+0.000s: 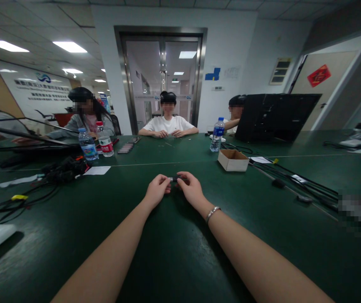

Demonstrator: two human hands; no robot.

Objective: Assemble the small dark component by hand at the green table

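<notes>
Over the green table [167, 261], my two hands meet in front of me around a small black USB stick [175, 179] with a silver end. My left hand [157, 190] pinches the silver end between thumb and fingers. The black body is gripped by my right hand [193, 189], whose wrist wears a silver bracelet [212, 213]. Fingers cover part of the stick, so I cannot tell whether its silver end is a plug or a cap.
An open cardboard box [233, 161] stands right of my hands, near a water bottle [217, 134] and a black monitor [275, 117]. Cables [297, 179] run along the right. Two bottles [88, 145] and tangled black gear [65, 169] lie left. Several people sit around the table.
</notes>
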